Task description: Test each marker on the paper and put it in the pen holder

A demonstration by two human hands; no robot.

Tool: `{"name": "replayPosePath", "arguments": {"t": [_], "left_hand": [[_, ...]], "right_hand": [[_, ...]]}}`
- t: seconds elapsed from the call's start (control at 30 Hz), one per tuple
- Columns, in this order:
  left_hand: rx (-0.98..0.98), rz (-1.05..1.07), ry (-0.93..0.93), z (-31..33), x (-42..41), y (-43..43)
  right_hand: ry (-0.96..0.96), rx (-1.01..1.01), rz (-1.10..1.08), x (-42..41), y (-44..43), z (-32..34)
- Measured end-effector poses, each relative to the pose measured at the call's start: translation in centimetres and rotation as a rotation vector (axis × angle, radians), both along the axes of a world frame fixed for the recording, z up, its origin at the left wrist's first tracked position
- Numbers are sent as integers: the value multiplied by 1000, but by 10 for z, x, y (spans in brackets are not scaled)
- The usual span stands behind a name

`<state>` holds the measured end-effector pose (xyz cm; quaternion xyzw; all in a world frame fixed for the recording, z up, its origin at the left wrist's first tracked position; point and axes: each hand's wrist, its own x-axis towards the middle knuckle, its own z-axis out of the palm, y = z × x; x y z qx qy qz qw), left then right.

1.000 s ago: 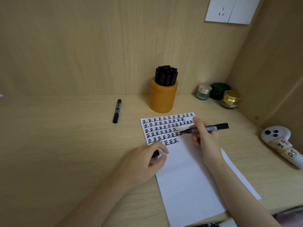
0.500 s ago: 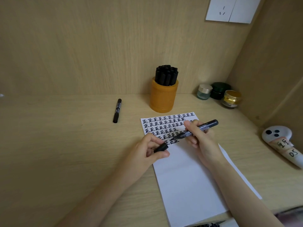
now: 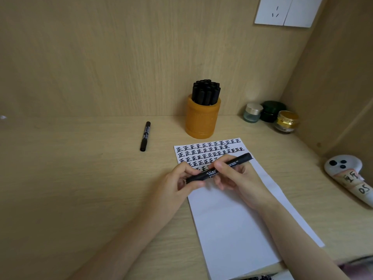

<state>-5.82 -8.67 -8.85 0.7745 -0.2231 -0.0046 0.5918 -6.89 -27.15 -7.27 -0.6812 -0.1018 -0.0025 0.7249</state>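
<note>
We see both hands meeting over the upper part of the paper, which lies on the wooden surface with rows of black characters across its top. The left hand curls its fingers and thumb round the left end of a black marker, and the right hand grips the barrel further along, so the marker lies slanted between them, its far end rising to the right. Behind the paper stands the orange pen holder, packed with black markers. Another marker lies alone on the surface, left of the holder. Three small jars sit in the right corner, and a white controller lies near the right edge
</note>
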Motion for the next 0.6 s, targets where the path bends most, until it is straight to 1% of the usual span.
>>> {"name": "replayPosePath", "arguments": {"t": [0.2, 0.27, 0.43, 0.6], "left_hand": [[-106, 38, 2, 4, -2, -4], [-127, 56, -12, 3, -2, -4], [-123, 30, -15, 4, -1, -5], [-129, 23, -2, 3, -1, -6]], "right_hand": [[-7, 57, -1, 1, 2, -1], [-15, 45, -2, 3, 2, -1], [-19, 28, 34, 3, 4, 1], [-7, 34, 17, 4, 4, 1]]}}
